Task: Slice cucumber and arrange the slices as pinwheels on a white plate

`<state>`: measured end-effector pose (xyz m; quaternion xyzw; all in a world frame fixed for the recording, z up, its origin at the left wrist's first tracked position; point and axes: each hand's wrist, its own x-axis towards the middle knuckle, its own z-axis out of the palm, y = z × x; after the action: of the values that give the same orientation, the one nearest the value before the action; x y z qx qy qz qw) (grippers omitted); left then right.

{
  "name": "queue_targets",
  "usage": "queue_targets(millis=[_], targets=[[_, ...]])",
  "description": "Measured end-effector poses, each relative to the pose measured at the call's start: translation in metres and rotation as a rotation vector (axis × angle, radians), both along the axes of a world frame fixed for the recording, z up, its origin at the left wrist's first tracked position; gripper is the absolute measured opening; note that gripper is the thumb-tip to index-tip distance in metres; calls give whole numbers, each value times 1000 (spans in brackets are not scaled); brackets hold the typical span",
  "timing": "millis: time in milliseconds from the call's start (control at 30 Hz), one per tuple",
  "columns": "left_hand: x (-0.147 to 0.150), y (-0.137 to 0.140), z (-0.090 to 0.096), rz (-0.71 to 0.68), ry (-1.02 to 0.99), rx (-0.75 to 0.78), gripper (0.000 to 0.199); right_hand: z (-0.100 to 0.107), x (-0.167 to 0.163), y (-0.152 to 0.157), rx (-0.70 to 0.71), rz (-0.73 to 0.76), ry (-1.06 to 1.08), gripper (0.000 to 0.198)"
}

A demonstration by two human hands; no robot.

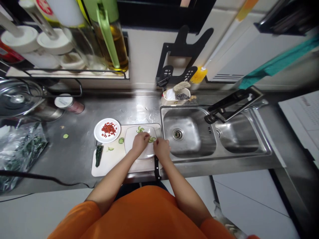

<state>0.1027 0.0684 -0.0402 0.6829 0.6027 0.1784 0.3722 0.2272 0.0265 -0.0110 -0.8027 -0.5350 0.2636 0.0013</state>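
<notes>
My left hand (141, 143) is over a squarish white plate (129, 142), fingers pinched at thin cucumber slices (152, 139). Opposite it, my right hand (162, 149) has its fingertips closed at the right end of the same slices; the exact grip is too small to make out. More slices (140, 129) lie fanned near the plate's far edge. The plate rests on a cutting board (109, 166). On the board's left are a cut piece of cucumber (99, 155) and a few loose slices (121, 140). Beside my right wrist lies a knife with a black handle (157, 169).
A round white plate (99, 137) of small red pieces overlaps the board's far left corner. To the right is a double sink (189, 132) with a black faucet (229, 104). A plastic bag of greens (20, 149) and a pot (50, 111) stand left, below a bottle rack (99, 74).
</notes>
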Motion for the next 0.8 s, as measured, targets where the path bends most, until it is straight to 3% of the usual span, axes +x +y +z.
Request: queue_targets(millis=[200,367,533,800], targets=[[-61,-20,14,234,111,90,20,7,16,-14,50,8,9,17],[-116,-47,3,421,270,80,30,8,13,-34,76,96,37,14],[-118,-54,-10,415,324,63,34,8,-5,-45,78,190,92,14],[-110,-49,-16,497,314,84,33,13,-19,-48,18,263,94,13]])
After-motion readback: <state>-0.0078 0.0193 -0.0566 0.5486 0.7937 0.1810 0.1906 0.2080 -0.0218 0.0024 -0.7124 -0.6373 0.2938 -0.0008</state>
